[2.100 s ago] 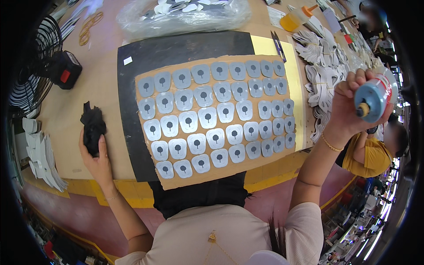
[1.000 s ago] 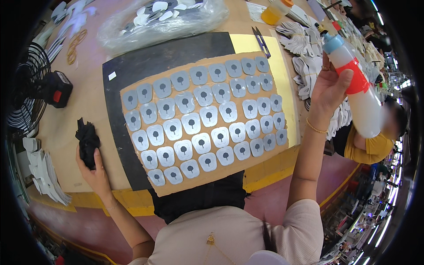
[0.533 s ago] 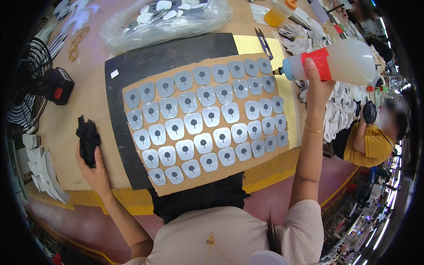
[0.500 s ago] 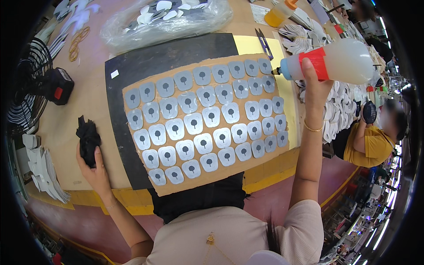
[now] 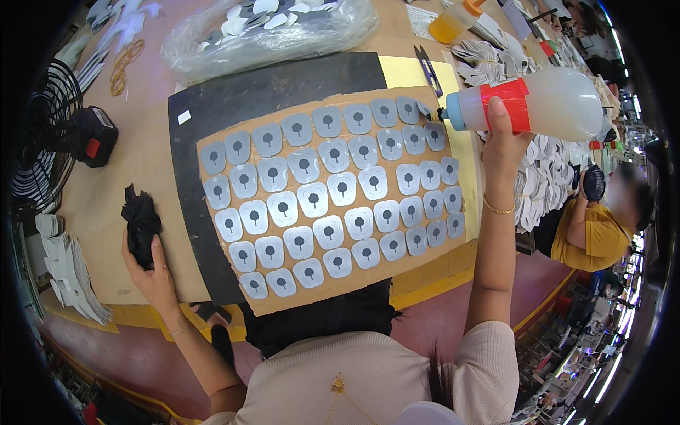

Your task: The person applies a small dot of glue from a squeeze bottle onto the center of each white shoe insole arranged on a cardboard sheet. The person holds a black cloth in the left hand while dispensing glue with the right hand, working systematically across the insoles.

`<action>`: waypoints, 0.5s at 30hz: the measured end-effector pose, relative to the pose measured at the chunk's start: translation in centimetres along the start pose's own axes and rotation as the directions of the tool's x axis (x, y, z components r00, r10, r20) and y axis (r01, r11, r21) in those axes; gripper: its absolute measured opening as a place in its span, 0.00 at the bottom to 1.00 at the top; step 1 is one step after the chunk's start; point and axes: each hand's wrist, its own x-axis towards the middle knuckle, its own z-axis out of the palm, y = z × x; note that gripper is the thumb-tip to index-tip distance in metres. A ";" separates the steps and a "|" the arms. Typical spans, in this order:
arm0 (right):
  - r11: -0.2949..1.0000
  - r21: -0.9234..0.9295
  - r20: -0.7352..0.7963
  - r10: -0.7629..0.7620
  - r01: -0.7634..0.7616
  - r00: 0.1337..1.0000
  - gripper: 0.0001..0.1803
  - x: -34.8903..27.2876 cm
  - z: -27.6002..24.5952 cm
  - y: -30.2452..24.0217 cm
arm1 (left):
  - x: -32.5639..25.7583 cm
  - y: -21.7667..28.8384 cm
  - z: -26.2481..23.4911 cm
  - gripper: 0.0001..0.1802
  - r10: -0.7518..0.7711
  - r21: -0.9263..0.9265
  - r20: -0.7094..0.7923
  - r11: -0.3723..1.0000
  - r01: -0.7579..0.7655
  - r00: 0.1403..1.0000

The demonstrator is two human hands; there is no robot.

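Note:
My right hand (image 5: pixel 504 145) grips a squeeze bottle (image 5: pixel 563 103) lying sideways, with cloudy whitish contents, red tape round it, a light blue cap and a dark nozzle. The nozzle tip meets the far-right corner piece (image 5: pixel 423 110), which looks tilted up at its edge. That piece belongs to rows of several small grey rounded patches (image 5: pixel 342 188), each with a dark tree-like mark, laid on a brown cardboard sheet (image 5: pixel 258 306). At the left, the fingers of my left hand (image 5: pixel 150 276) are closed round a crumpled black cloth (image 5: pixel 142 221) on the table.
Under the cardboard lie a black mat (image 5: pixel 297 78) and a yellow sheet. Thread snips (image 5: pixel 428 71), an orange-capped bottle (image 5: pixel 453 25) and a plastic bag of cut pieces (image 5: pixel 269 49) sit beyond. A fan (image 5: pixel 53 142) stands left; a person in yellow (image 5: pixel 595 230) is at right.
The corner patch at the nozzle lay flat before and now appears tilted. My right hand and the bottle shifted slightly. A foot has come into view below the table's left part.

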 end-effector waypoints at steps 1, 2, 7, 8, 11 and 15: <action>1.000 0.005 0.007 0.009 -0.009 1.000 0.27 -0.2 0.2 -0.3 | 0.0 0.0 0.0 0.26 0.000 0.005 0.000 1.000 0.000 1.000; 1.000 0.011 0.013 0.017 -0.017 1.000 0.26 -0.4 0.4 -0.6 | 0.0 -0.1 -0.1 0.26 -0.001 0.010 0.000 1.000 0.001 1.000; 0.997 -0.067 -0.008 -0.036 0.035 0.999 0.27 -0.2 0.4 -0.9 | 0.1 0.0 0.0 0.27 -0.015 0.008 -0.013 1.000 0.015 1.000; 0.999 -0.043 -0.029 -0.032 0.030 0.999 0.28 0.0 0.1 -0.8 | 0.1 -0.1 0.0 0.28 -0.012 0.021 -0.018 1.000 0.012 1.000; 0.998 0.001 -0.079 -0.058 0.059 0.995 0.20 1.2 -1.7 -0.2 | 0.0 0.6 0.1 0.32 0.041 0.065 -0.036 0.997 -0.039 0.999; 0.807 0.591 -0.108 0.080 -0.001 0.991 0.22 2.4 -2.4 -2.9 | -0.4 -0.1 -0.3 0.37 0.167 0.059 -0.096 0.985 -0.162 0.981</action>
